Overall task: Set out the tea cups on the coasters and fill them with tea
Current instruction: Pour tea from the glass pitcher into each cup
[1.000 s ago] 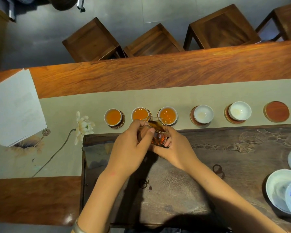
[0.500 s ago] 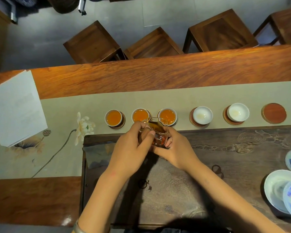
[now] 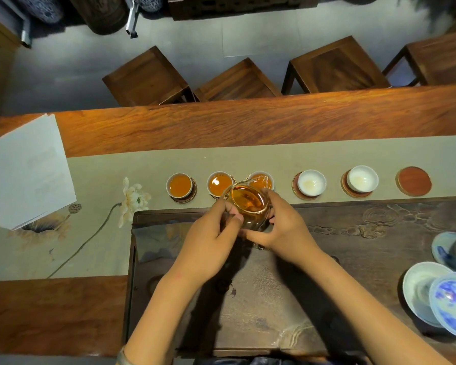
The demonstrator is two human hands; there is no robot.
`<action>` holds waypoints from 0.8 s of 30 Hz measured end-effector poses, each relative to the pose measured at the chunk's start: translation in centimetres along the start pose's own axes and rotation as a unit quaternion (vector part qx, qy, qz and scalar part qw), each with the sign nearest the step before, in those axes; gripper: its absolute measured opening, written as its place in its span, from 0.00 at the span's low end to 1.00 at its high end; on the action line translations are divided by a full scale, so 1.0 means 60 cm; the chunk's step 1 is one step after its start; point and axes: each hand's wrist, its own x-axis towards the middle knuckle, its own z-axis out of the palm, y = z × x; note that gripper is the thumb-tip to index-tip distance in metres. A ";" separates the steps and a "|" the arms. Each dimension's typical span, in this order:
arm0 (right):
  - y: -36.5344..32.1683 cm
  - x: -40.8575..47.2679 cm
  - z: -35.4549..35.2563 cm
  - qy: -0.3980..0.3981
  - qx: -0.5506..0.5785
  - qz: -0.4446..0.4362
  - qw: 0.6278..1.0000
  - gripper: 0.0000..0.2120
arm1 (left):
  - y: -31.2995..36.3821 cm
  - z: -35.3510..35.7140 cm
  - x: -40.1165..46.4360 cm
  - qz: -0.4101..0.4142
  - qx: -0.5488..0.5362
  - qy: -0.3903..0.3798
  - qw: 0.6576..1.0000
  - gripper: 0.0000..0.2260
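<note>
both hands' fingers (image 3: 228,214) still grip raised glass pitcher (image 3: 248,206) of tea.

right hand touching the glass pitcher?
Touching. The head view shows the right hand with fingers curled round the side of the glass pitcher; the left hand holds its other side.

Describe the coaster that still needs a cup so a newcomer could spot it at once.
Start at the beige table runner and follow its row of coasters toward the right end. The bare coaster is the last one, past the two unfilled white cups. It alone shows its full reddish-brown disc, with no cup on it.
</note>
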 end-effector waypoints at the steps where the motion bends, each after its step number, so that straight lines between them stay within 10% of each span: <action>1: -0.002 -0.003 -0.001 0.000 -0.005 -0.001 1.000 0.40 | 0.000 0.000 -0.004 0.003 -0.002 0.000 1.000 0.03; 24: -0.034 -0.137 -0.007 0.123 -0.063 -0.022 0.990 0.37 | 0.013 0.020 -0.087 0.128 0.012 -0.040 0.991 0.05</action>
